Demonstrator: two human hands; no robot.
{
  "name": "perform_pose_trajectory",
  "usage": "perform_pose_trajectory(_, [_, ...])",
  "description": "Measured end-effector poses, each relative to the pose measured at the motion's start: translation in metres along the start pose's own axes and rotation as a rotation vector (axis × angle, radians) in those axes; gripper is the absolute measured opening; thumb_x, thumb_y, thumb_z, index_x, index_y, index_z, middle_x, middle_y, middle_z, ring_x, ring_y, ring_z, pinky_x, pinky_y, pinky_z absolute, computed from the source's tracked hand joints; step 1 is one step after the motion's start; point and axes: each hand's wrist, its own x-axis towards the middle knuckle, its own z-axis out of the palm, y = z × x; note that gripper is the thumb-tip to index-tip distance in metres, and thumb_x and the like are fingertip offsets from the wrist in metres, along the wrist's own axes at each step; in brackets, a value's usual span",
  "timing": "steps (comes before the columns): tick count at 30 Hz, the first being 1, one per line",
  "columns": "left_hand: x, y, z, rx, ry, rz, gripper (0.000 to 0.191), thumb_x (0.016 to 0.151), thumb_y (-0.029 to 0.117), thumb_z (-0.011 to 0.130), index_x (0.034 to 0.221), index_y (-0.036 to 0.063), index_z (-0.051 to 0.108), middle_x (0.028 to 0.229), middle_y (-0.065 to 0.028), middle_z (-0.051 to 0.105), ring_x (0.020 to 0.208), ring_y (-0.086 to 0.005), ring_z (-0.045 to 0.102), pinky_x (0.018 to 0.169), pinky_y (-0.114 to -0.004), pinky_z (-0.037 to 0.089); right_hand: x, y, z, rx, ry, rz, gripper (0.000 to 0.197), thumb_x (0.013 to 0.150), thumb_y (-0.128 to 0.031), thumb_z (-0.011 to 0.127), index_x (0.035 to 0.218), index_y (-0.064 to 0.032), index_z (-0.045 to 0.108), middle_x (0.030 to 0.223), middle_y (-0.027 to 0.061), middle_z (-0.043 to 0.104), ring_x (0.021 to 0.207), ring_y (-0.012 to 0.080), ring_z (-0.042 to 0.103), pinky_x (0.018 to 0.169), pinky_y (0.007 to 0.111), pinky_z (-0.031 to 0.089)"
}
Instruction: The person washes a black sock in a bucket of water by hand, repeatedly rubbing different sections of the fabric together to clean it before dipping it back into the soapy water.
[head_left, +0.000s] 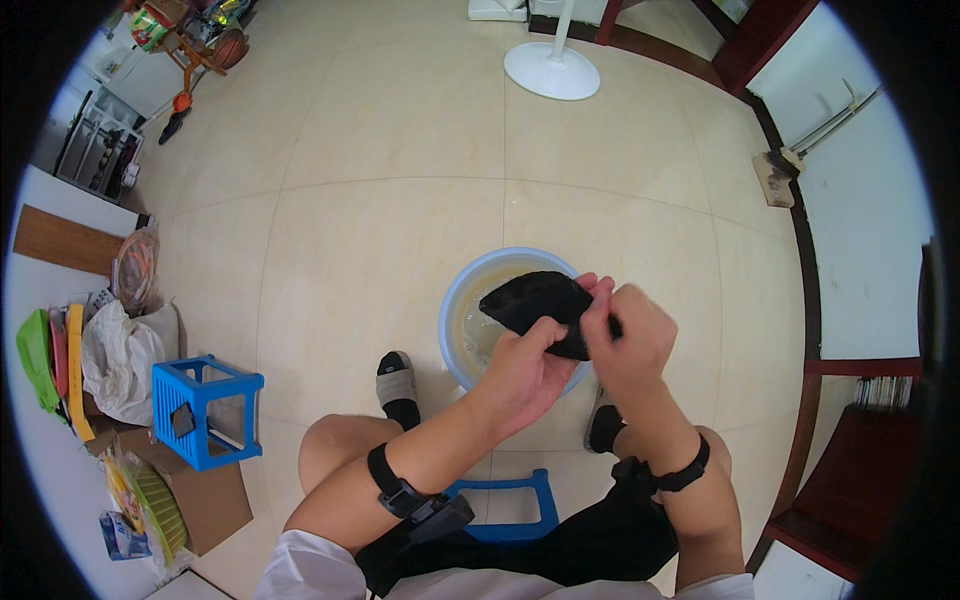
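Note:
A black fabric item (536, 296) is held up over a light-blue basin (451, 322); whether it is a shoe, a cap or folded cloth, I cannot tell. My left hand (529, 364) grips its near side, the thumb lying across the top. On its right end, my right hand (634, 330) is closed around the fabric, with part of its grip hidden behind my own fingers. Cloudy water (480, 337) with some foam shows in the basin, which stands on the floor between my feet. The item and my hands cover the basin's right part.
Beneath me is a blue plastic stool (551, 502). Another blue stool (206, 412) stands at the left beside a cardboard box (206, 491) and a white bag (131, 360). A white round stand base (553, 71) is ahead. Against the right wall leans a long-handled tool (776, 176).

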Motion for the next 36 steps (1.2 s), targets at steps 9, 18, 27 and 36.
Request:
perform_pose_trajectory(9, [-0.003, -0.004, -0.005, -0.024, 0.030, -0.096, 0.039, 0.078, 0.006, 0.029, 0.116, 0.0028, 0.036, 0.125, -0.0091, 0.033, 0.113, -0.0170, 0.035, 0.096, -0.029, 0.025, -0.010, -0.013, 0.006, 0.154, -0.031, -0.279, 0.019, 0.058, -0.001, 0.056, 0.052, -0.0052, 0.038, 0.048, 0.0086, 0.039, 0.038, 0.0220, 0.039, 0.035, 0.029, 0.031])
perform_pose_trajectory(18, [-0.004, -0.004, -0.002, -0.040, 0.062, -0.073, 0.040, 0.080, 0.011, 0.028, 0.119, 0.0033, 0.032, 0.127, -0.0083, 0.032, 0.116, -0.0177, 0.030, 0.097, -0.029, 0.022, -0.007, 0.002, 0.004, 0.012, 0.020, -0.080, 0.016, 0.061, -0.003, 0.057, 0.055, -0.0058, 0.042, 0.048, 0.0065, 0.040, 0.038, 0.0218, 0.040, 0.035, 0.031, 0.032])
perform_pose_trajectory(27, [0.000, 0.002, 0.001, 0.072, 0.014, 0.015, 0.039, 0.083, 0.014, 0.027, 0.121, 0.0033, 0.030, 0.128, -0.0065, 0.031, 0.115, -0.0160, 0.031, 0.097, -0.028, 0.021, 0.005, 0.007, 0.005, -0.026, 0.047, -0.031, 0.017, 0.062, -0.006, 0.057, 0.055, -0.0059, 0.041, 0.048, 0.0071, 0.042, 0.039, 0.0227, 0.042, 0.036, 0.031, 0.033])
perform_pose_trajectory(36, [0.002, 0.004, -0.006, 0.105, 0.040, -0.046, 0.039, 0.083, 0.014, 0.028, 0.121, 0.0041, 0.030, 0.127, -0.0036, 0.032, 0.114, -0.0135, 0.031, 0.095, -0.026, 0.023, -0.010, -0.005, 0.011, 0.094, -0.031, -0.195, 0.018, 0.063, -0.003, 0.054, 0.054, -0.0042, 0.038, 0.047, 0.0090, 0.038, 0.039, 0.0236, 0.040, 0.036, 0.031, 0.031])
